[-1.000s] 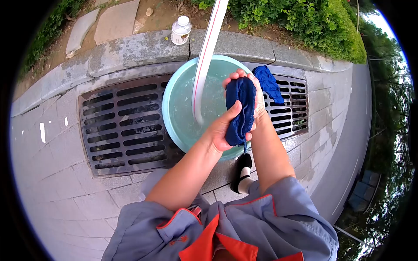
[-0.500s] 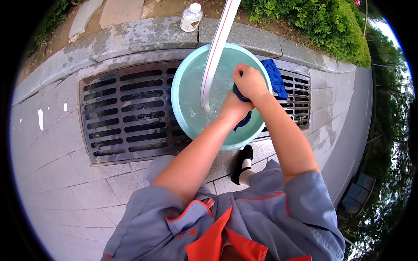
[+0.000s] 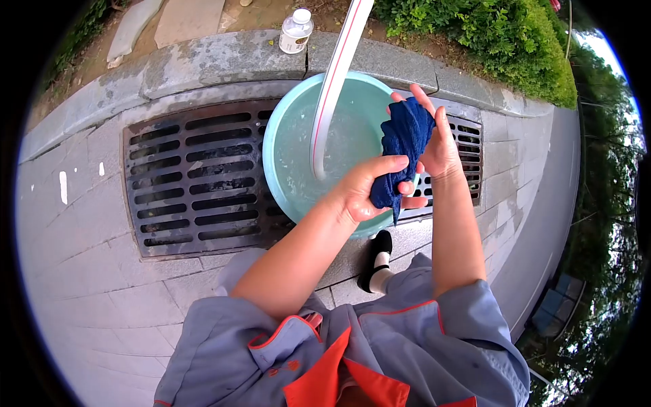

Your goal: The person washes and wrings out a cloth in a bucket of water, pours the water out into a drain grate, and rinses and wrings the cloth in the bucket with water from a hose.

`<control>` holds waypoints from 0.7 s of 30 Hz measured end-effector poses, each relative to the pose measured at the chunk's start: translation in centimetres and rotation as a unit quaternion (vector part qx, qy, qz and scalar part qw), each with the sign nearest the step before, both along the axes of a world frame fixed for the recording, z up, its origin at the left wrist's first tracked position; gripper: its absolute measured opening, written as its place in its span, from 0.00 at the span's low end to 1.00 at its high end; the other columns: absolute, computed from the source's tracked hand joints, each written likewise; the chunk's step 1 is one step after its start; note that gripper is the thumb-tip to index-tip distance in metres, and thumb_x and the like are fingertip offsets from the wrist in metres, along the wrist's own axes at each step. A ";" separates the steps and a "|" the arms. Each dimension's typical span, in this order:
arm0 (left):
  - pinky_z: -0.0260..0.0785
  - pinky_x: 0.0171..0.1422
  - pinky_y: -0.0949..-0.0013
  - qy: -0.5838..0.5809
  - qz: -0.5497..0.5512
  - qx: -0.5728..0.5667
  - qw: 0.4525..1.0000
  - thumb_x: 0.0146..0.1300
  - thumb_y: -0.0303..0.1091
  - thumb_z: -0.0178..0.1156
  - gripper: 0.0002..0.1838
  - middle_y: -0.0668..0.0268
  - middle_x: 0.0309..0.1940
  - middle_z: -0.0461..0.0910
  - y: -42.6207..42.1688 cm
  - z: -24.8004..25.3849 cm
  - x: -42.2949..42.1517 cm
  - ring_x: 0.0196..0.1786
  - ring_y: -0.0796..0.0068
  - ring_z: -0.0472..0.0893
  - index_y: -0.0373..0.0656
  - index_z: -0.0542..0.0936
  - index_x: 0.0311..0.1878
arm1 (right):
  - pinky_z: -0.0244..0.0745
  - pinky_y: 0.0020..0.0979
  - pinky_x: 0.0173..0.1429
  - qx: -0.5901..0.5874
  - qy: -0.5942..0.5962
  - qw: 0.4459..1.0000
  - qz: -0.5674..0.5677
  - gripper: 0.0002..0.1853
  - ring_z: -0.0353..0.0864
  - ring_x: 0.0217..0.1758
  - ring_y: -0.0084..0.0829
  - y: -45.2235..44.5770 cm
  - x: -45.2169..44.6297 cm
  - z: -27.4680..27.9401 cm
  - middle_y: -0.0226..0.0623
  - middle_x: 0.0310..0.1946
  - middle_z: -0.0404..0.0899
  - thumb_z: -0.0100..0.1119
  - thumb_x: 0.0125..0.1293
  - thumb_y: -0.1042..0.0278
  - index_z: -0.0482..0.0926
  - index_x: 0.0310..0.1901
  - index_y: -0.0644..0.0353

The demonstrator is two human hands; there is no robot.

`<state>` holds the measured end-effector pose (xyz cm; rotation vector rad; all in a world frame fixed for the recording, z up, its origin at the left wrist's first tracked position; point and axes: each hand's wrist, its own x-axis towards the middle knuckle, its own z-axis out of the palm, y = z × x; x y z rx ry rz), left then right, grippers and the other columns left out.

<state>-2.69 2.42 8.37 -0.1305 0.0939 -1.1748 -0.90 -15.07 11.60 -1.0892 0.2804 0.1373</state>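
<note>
A bunched dark blue cloth (image 3: 405, 139) hangs between my two hands over the right rim of a light green basin (image 3: 272, 178). Wrapped round its lower part is my left hand (image 3: 369, 186), thumb on top and fingers behind. My right hand (image 3: 441, 146) lies under and beside the upper part, its fingers apart and the cloth resting against the palm. A white hose (image 3: 330, 95) with a red stripe runs down into the water in the basin. The second blue cloth beyond the basin is hidden behind my hands.
Metal drain grates (image 3: 193, 178) lie left and right of the basin. A white-capped bottle (image 3: 296, 32) stands on the stone curb (image 3: 220, 64) at the back. Green bushes (image 3: 475, 37) grow behind the curb. A black shoe (image 3: 375, 261) is just below the basin.
Half a second ago my hands were closed tightly round the cloth, wrists crossed over the basin. They have moved apart and right, my right hand has opened, and more of the cloth shows.
</note>
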 end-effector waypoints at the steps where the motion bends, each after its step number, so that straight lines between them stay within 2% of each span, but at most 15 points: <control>1: 0.76 0.56 0.44 0.011 -0.006 -0.047 0.999 0.63 0.41 0.61 0.29 0.66 0.45 0.76 -0.3 -0.1 -0.4 0.33 0.76 0.77 0.44 0.66 0.66 | 0.70 0.55 0.65 0.116 -0.036 0.992 0.037 0.38 0.71 0.65 0.44 1.5 -0.2 0.3 0.46 0.65 0.67 0.57 0.64 0.38 0.62 0.68 0.52; 2: 0.75 0.55 0.43 0.039 -0.022 -0.069 0.997 0.63 0.44 0.61 0.32 0.64 0.44 0.75 -0.4 -0.2 -0.9 0.34 0.72 0.77 0.45 0.64 0.68 | 0.70 0.56 0.64 0.230 -0.070 0.968 0.075 0.35 0.71 0.65 0.45 2.6 -0.2 0.5 0.46 0.65 0.67 0.57 0.64 0.38 0.65 0.66 0.52; 4: 0.78 0.51 0.45 0.034 -0.039 -0.080 0.995 0.63 0.49 0.61 0.34 0.63 0.43 0.75 0.2 1.4 -1.5 0.36 0.68 0.78 0.45 0.63 0.68 | 0.72 0.56 0.62 0.288 -0.079 0.950 0.089 0.25 0.74 0.60 0.42 2.9 0.2 -0.1 0.42 0.58 0.71 0.57 0.65 0.43 0.71 0.55 0.53; 5: 0.78 0.46 0.51 0.032 -0.036 -0.084 0.995 0.64 0.49 0.62 0.33 0.63 0.42 0.75 0.2 1.4 -1.8 0.35 0.70 0.78 0.44 0.64 0.67 | 0.73 0.56 0.61 0.317 -0.084 0.940 0.095 0.21 0.76 0.57 0.41 2.9 0.4 -0.4 0.40 0.54 0.73 0.58 0.66 0.45 0.74 0.50 0.53; 7: 0.79 0.37 0.63 0.027 -0.031 -0.090 0.995 0.64 0.48 0.62 0.32 0.63 0.39 0.74 0.3 1.0 -2.2 0.33 0.72 0.76 0.43 0.65 0.65 | 0.76 0.52 0.58 0.303 -0.057 0.948 0.079 0.14 0.77 0.50 0.37 1.7 1.3 -0.3 0.35 0.45 0.73 0.58 0.66 0.50 0.73 0.39 0.52; 8: 0.76 0.33 0.68 0.027 -0.038 -0.112 0.993 0.64 0.47 0.63 0.30 0.63 0.39 0.74 0.2 0.5 -2.2 0.32 0.74 0.75 0.43 0.66 0.63 | 0.77 0.50 0.57 0.296 -0.042 0.952 0.072 0.12 0.77 0.47 0.35 1.2 1.5 -0.2 0.32 0.41 0.73 0.58 0.66 0.53 0.72 0.34 0.51; 9: 0.72 0.29 0.73 0.027 -0.044 -0.133 0.990 0.64 0.46 0.63 0.28 0.64 0.38 0.74 -0.3 -0.2 -1.9 0.31 0.75 0.74 0.42 0.67 0.61 | 0.76 0.41 0.52 0.210 0.035 0.977 0.029 0.12 0.71 0.39 0.25 1.8 1.5 1.4 0.24 0.32 0.66 0.58 0.64 0.59 0.66 0.29 0.49; 10: 0.69 0.25 0.78 0.029 -0.050 -0.154 0.986 0.64 0.45 0.63 0.27 0.64 0.37 0.73 -0.3 -0.3 -1.5 0.30 0.77 0.73 0.42 0.68 0.59 | 0.78 0.37 0.46 0.170 0.079 0.982 0.023 0.10 0.73 0.39 0.26 1.7 1.6 1.7 0.25 0.33 0.69 0.58 0.64 0.59 0.68 0.30 0.49; 11: 0.58 0.19 0.81 0.019 -0.060 -0.082 0.995 0.65 0.40 0.63 0.23 0.66 0.33 0.72 -0.4 -0.2 -1.5 0.26 0.80 0.70 0.41 0.68 0.56 | 0.78 0.35 0.43 0.085 0.146 0.985 0.019 0.10 0.74 0.37 0.27 1.4 1.7 1.8 0.26 0.32 0.70 0.59 0.63 0.59 0.69 0.31 0.50; 13: 0.56 0.17 0.80 -0.056 -0.089 0.033 0.994 0.62 0.38 0.65 0.16 0.70 0.27 0.72 -0.7 -0.5 -0.8 0.20 0.81 0.69 0.41 0.72 0.45 | 0.78 0.31 0.36 -0.093 0.232 0.968 0.017 0.09 0.76 0.31 0.27 2.0 2.1 2.3 0.29 0.30 0.75 0.59 0.62 0.59 0.74 0.35 0.54; 15: 0.54 0.16 0.78 -0.125 -0.100 0.162 0.974 0.59 0.38 0.67 0.12 0.71 0.23 0.71 -1.0 -0.5 -0.7 0.18 0.82 0.68 0.43 0.74 0.36 | 0.77 0.30 0.35 -0.220 0.245 0.942 0.066 0.10 0.76 0.30 0.26 2.4 2.3 2.0 0.30 0.29 0.75 0.58 0.63 0.59 0.75 0.35 0.57; 17: 0.53 0.16 0.76 -0.191 -0.096 0.311 0.926 0.56 0.40 0.68 0.12 0.73 0.20 0.71 -0.9 0.5 -0.6 0.16 0.82 0.67 0.46 0.74 0.29 | 0.75 0.29 0.36 -0.348 0.256 0.897 0.097 0.13 0.76 0.28 0.26 3.0 2.5 1.3 0.31 0.27 0.76 0.57 0.62 0.58 0.77 0.33 0.61; 20: 0.51 0.17 0.74 -0.273 -0.086 0.403 0.869 0.52 0.42 0.68 0.14 0.74 0.20 0.71 -1.3 -0.7 -0.7 0.17 0.83 0.67 0.47 0.74 0.27 | 0.75 0.29 0.37 -0.557 0.191 0.799 0.122 0.14 0.76 0.29 0.26 4.0 2.5 0.0 0.33 0.26 0.77 0.58 0.60 0.58 0.78 0.33 0.63; 21: 0.51 0.18 0.73 -0.283 -0.086 0.426 0.855 0.50 0.44 0.68 0.15 0.73 0.21 0.72 -1.3 -1.0 -0.7 0.17 0.83 0.67 0.46 0.75 0.29 | 0.77 0.37 0.43 -0.636 0.174 0.740 0.134 0.16 0.83 0.35 0.42 4.5 2.6 -0.6 0.50 0.31 0.82 0.54 0.60 0.58 0.80 0.39 0.65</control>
